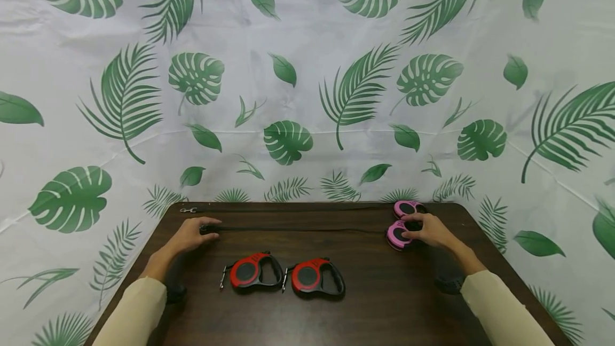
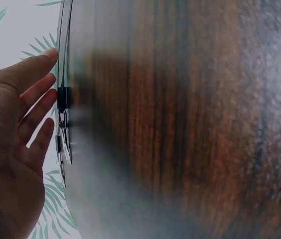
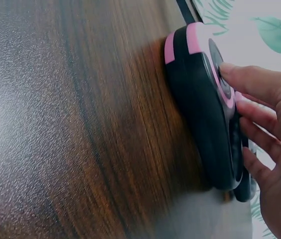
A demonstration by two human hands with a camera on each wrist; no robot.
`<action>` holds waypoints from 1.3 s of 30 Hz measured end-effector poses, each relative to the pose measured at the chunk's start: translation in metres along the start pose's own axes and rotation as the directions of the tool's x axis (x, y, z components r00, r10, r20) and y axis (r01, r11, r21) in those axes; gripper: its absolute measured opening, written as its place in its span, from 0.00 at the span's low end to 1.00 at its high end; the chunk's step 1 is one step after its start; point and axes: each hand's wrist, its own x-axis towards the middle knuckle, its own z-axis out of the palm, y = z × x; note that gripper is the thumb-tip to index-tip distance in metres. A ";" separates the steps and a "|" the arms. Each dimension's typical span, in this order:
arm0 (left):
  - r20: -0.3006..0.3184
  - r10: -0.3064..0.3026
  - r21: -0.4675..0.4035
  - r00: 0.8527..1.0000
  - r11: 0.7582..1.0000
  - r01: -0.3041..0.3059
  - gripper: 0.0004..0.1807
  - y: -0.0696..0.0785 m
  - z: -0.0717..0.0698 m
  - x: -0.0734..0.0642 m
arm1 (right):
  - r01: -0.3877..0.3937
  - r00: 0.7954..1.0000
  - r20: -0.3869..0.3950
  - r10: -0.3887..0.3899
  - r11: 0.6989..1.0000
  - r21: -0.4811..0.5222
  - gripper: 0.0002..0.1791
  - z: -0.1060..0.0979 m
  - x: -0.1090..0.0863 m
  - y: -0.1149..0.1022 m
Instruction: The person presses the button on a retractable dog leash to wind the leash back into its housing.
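Two pink-and-black retractable dog leashes lie at the back right, the farther pink leash [image 1: 404,208] behind the nearer pink leash [image 1: 397,235]. My right hand [image 1: 427,230] is over the nearer one, thumb tip on its round dark disc [image 3: 219,64] and fingers spread loosely along its far side. A thin black cord [image 1: 298,229] runs left from it across the table. Around its clip end [image 1: 205,227], my left hand [image 1: 189,235] lies with thumb and fingers apart. Behind that, the second cord ends in a metal clip [image 1: 188,210].
Two red-and-black retractable leashes, a left one [image 1: 245,272] and a right one [image 1: 306,276], lie side by side mid-table with clips at their left. The dark wooden table [image 1: 384,308] ends at a white leaf-patterned curtain [image 1: 307,95].
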 end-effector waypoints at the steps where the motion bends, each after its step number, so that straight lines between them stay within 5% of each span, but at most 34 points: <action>1: 0.002 0.001 0.006 1.000 1.000 -0.001 0.18 -0.001 0.001 0.000 | 0.008 1.000 -0.001 -0.008 1.000 0.002 0.31 0.000 -0.001 0.001; 8: 0.003 0.000 0.036 1.000 0.999 0.000 0.16 -0.005 0.002 -0.003 | -0.007 1.000 -0.013 0.007 1.000 0.010 0.34 -0.001 -0.004 0.006; 29: -0.048 0.111 0.089 0.993 0.990 -0.107 0.10 -0.015 0.001 -0.014 | -0.066 0.989 0.137 0.054 0.994 0.086 0.43 -0.011 -0.018 0.013; 39: -0.013 0.068 0.097 0.998 0.993 -0.066 0.08 -0.015 -0.002 -0.011 | -0.083 0.983 0.169 0.068 0.993 0.080 0.46 -0.017 -0.012 0.014</action>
